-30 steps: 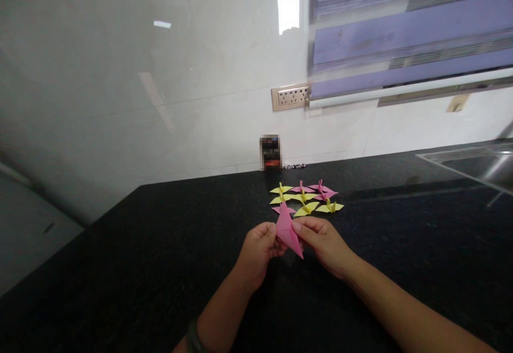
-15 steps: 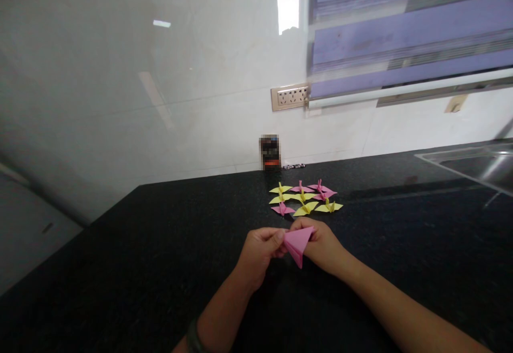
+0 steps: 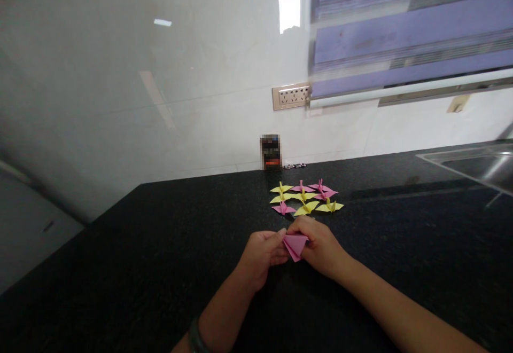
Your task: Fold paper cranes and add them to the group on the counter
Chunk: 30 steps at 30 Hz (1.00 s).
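A folded piece of pink paper (image 3: 294, 245) is pinched between both of my hands, low over the black countertop (image 3: 160, 246). My left hand (image 3: 262, 254) grips its left edge with closed fingers. My right hand (image 3: 318, 246) closes over its top and right side. Just beyond my hands lies a cluster of several finished paper cranes (image 3: 306, 198), yellow and pink, arranged in rows on the counter.
A small dark box (image 3: 271, 152) stands against the white tiled wall at the back. A wall socket plate (image 3: 290, 96) sits above it. A steel sink (image 3: 476, 163) is at the far right. Purple blinds (image 3: 412, 32) hang at upper right.
The pink paper stood upright as a long pointed shape a second ago; it has since been folded down into a small triangle, and both hands have closed in around it.
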Each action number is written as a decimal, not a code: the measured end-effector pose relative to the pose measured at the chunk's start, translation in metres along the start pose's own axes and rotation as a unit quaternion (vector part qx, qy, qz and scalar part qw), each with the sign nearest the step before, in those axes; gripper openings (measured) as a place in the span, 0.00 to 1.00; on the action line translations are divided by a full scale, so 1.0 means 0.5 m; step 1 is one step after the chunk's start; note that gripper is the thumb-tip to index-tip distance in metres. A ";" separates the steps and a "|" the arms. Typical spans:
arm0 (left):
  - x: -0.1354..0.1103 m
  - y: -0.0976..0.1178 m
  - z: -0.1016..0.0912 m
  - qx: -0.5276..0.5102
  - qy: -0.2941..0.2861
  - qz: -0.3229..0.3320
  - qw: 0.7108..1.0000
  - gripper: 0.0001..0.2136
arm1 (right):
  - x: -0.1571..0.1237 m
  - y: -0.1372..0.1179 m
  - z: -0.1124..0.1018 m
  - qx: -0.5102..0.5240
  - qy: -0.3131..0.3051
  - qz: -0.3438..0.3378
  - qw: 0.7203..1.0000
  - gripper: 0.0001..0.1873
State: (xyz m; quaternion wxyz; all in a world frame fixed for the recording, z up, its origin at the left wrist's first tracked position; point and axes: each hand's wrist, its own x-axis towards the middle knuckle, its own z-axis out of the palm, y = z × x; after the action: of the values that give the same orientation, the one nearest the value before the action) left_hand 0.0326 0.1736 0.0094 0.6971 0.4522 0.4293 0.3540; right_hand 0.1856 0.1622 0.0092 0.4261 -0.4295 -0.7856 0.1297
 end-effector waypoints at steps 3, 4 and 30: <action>-0.001 -0.003 -0.002 -0.001 -0.015 -0.001 1.000 0.19 | -0.002 0.004 0.003 -0.002 0.004 0.012 1.000 0.09; -0.002 -0.003 -0.002 0.001 -0.020 -0.002 1.000 0.19 | -0.002 0.005 0.004 0.002 0.006 0.020 1.000 0.09; -0.011 0.017 0.003 0.156 -0.039 0.054 0.986 0.12 | 0.010 0.007 0.004 0.401 0.057 0.252 0.879 0.13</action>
State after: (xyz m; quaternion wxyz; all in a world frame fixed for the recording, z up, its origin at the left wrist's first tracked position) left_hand 0.0310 0.1712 0.0191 0.6143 0.5914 0.4266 0.3015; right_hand 0.1845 0.1684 0.0088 0.5590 -0.4116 -0.5061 0.5119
